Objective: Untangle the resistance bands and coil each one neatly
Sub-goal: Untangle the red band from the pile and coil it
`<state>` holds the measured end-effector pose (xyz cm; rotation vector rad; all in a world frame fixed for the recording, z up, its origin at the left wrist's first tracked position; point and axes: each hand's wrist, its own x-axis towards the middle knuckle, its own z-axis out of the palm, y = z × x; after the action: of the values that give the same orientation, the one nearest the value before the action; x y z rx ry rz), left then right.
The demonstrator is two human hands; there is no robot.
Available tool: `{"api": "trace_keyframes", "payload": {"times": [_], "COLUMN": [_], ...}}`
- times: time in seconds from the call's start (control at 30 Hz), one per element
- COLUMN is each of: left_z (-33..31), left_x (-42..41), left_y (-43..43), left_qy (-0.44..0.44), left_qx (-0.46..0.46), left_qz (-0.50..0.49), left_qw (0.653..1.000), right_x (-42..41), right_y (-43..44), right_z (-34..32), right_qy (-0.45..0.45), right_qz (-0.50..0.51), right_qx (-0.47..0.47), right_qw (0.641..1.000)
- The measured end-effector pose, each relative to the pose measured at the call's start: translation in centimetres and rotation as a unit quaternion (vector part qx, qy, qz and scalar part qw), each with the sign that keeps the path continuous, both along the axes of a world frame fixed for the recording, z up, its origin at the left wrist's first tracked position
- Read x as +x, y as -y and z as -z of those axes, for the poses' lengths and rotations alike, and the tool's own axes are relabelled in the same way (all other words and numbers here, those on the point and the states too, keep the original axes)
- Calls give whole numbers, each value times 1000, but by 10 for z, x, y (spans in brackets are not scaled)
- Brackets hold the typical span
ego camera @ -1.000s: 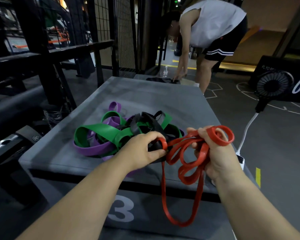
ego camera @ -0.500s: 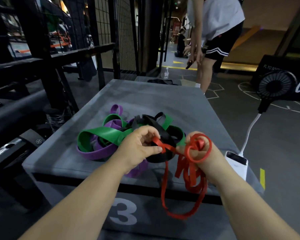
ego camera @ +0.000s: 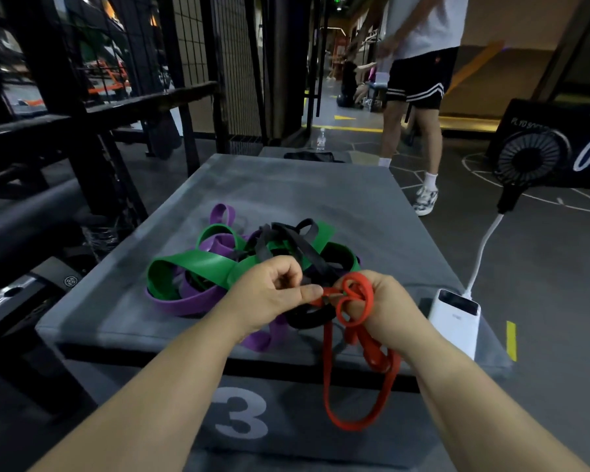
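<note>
Resistance bands are seen heaped in one knot on the grey box (ego camera: 286, 185), toward its near edge and a little left of centre: the green band (ego camera: 198, 264), the purple band (ego camera: 184, 301) and the black band (ego camera: 286, 240) are wound through one another there. The red band (ego camera: 326, 362) is held at the near edge, just in front of the black one. Compared with a second ago, the two hands are found drawn close together. The red slack that was stretched between them is taken up, and the open loop that was held out to the right is gathered into small turns at the right hand (ego camera: 389, 311). From this it is judged that the red band is largely freed from the heap and that its coiling is under way. A long loop is left hanging below the near edge, beside the painted 3, and is not yet wound in. The fingers of the left hand (ego camera: 269, 294) are curled, with thumb and forefinger pinched on a red strand right beside the turns; whether a black strand is caught there too cannot be told. The fingers of the right hand are closed round the gathered red turns, one of which is looped over them. No finished coil is laid down yet. A white power bank (ego camera: 455, 318) is seen at the near right corner of the box.
</note>
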<state>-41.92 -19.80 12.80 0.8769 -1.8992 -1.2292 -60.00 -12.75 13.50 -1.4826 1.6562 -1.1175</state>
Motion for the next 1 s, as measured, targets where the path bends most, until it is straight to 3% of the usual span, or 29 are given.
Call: {"api": "trace_keyframes", "payload": {"times": [0.07,0.2,0.5,0.67,0.77,0.9,1.0], "left_z": [4,6,11,13,13,15,13], "left_x": [-1,4,2,-2,-3,1,-3], "left_y": [3,7,7,8,10,15,25], "left_qy": [41,53,178,185,197,291,251], "left_qx": [-19,41,-126,-141,-127,-145,-129], "left_qz": [-13,1,-42,-40,-27,24,-8], "left_qw": [999,998,975,972,972,945,959], "right_x": [2,-1,3,0,-5,-12,-13], "right_y": [2,1,-9,-14,-13,-7,3], "right_z": [4,-1,-15,-21,-19,-7,-4], "right_qy": [28,105,101,92,110,133,157], "right_qz": [12,44,47,47,67,118,124], "right_qx": [-19,-67,-99,-125,-114,-63,-32], "right_qw": [999,991,989,987,985,982,979]}}
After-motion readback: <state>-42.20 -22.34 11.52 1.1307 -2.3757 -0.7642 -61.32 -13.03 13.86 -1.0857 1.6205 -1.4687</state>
